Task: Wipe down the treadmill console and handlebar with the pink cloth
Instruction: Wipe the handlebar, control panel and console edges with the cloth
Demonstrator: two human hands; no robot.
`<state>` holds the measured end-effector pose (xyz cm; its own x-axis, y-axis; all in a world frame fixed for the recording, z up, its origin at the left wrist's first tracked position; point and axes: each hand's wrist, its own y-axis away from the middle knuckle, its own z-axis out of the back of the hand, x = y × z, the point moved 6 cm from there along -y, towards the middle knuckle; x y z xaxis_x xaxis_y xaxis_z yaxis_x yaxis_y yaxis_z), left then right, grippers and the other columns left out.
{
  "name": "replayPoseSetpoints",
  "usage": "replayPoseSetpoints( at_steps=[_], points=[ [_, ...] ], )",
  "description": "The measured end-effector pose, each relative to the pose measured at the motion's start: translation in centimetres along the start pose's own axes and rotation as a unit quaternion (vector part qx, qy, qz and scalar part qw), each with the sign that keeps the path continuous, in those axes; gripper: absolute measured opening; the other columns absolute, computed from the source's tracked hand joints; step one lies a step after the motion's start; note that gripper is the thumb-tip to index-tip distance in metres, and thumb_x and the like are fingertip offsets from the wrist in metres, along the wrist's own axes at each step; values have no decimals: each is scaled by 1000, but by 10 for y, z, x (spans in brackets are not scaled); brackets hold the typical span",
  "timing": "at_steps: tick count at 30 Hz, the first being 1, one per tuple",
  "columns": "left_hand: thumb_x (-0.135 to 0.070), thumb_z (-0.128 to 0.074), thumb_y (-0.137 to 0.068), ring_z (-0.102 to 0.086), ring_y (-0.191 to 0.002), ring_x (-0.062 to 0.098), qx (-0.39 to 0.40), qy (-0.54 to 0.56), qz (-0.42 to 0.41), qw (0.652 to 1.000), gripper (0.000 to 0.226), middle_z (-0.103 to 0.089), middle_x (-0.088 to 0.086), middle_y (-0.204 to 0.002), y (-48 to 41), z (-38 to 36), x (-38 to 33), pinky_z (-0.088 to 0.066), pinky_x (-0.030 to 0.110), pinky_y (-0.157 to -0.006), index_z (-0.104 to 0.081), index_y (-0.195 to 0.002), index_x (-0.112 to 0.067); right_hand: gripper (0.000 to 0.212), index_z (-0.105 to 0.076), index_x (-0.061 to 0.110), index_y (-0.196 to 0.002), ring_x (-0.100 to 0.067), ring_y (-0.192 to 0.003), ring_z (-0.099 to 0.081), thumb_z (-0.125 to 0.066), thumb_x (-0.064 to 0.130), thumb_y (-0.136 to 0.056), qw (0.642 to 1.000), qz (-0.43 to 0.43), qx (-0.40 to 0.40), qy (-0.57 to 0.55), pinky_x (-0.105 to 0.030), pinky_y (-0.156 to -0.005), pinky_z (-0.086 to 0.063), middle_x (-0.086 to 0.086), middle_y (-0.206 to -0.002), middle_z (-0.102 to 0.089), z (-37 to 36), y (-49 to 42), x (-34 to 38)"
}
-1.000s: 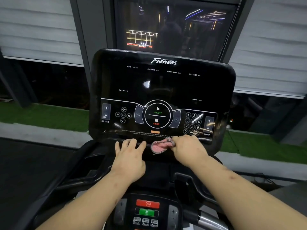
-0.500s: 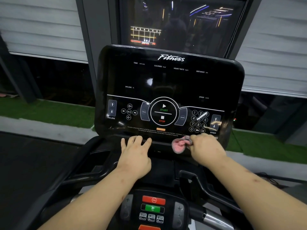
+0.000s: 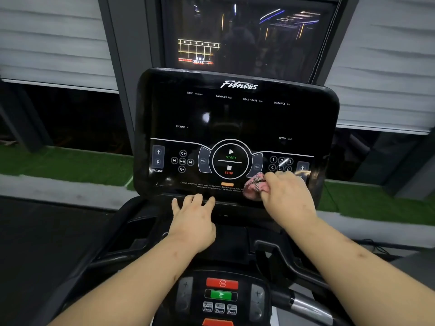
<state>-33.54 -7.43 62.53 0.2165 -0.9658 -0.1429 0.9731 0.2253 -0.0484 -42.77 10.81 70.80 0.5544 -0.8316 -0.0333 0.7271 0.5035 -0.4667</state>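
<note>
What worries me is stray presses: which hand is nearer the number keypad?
Right. The right hand, holding the pink cloth, partly covers the number keypad; the left hand rests at the console base, well to the left.

Grey shutters (image 3: 54, 43) flank a dark window (image 3: 247, 31) reflecting lights, above a strip of green turf (image 3: 66, 165).
</note>
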Motion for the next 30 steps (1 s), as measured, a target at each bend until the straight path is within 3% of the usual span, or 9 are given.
replayPoseSetpoints(
  at_steps=[2, 4, 7, 10, 14, 20, 23, 30],
  points=[
    [-36, -50, -96, -27, -145, 24, 4, 3, -6, 1000, 70, -37, 0, -150, -3, 5, 2, -14, 60, -123, -22, -160, -27, 15, -57, 15, -99, -29, -72, -60, -60, 23, -87, 999, -32, -4, -10, -38, -62, -47, -5, -85, -62, -3, 14, 6],
    [-35, -49, -96, -29, -145, 23, 3, 8, -15, 1000, 68, -39, 0, -151, -2, 11, 4, -18, 57, -123, -25, -159, -26, 26, -48, 17, -114, -29, -79, -64, -57, 22, -90, 994, -87, 55, -36, -34, -60, -42, -4, -97, -60, -23, 30, 13],
    [-34, -50, -96, -29, -145, 25, -26, 5, -25, 999, 60, -36, 4, -154, 2, 20, 20, -25, 48, -120, -37, -154, -23, 29, -42, 18, -120, -31, -92, -65, -53, 22, -94, 977, -141, 143, -74, -34, -65, -37, -6, -110, -59, -55, 48, 28],
    [-34, -50, -93, -31, -140, 28, -55, -17, -3, 998, 56, -37, 5, -152, 4, 27, 53, -31, 47, -116, -46, -147, -23, 37, -46, 20, -125, -33, -99, -64, -59, 21, -91, 959, -176, 180, -132, -35, -72, -42, -7, -116, -60, -72, 53, 47],
    [-30, -50, -93, -29, -144, 26, -21, 12, 6, 1000, 66, -38, 4, -155, 5, 22, 88, -31, 42, -119, -36, -157, -23, 42, -50, 22, -125, -33, -107, -62, -61, 18, -85, 947, -180, 198, -177, -37, -85, -47, -7, -117, -62, -80, 39, 86],
    [-30, -52, -91, -35, -140, 26, -44, -2, -12, 999, 68, -46, 5, -149, 8, 20, 87, -32, 37, -117, -36, -157, -19, 47, -48, 22, -129, -32, -110, -62, -68, 18, -86, 952, -124, 212, -183, -37, -88, -48, -7, -119, -61, -92, 11, 158],
    [-30, -52, -92, -33, -143, 26, -48, -13, -14, 999, 69, -44, 6, -150, 8, 19, 87, -30, 37, -119, -34, -158, -19, 54, -43, 30, -135, -32, -109, -62, -65, 16, -88, 958, -114, 205, -167, -39, -86, -49, -5, -118, -60, -93, 11, 155],
    [-29, -48, -96, -33, -142, 27, -39, -26, -4, 999, 67, -42, 7, -150, 11, 25, 77, -34, 37, -115, -30, -158, -16, 40, -48, 25, -118, -31, -93, -64, -63, 18, -81, 956, -175, 184, -146, -35, -75, -49, -3, -103, -63, -82, 31, 95]
  ],
)
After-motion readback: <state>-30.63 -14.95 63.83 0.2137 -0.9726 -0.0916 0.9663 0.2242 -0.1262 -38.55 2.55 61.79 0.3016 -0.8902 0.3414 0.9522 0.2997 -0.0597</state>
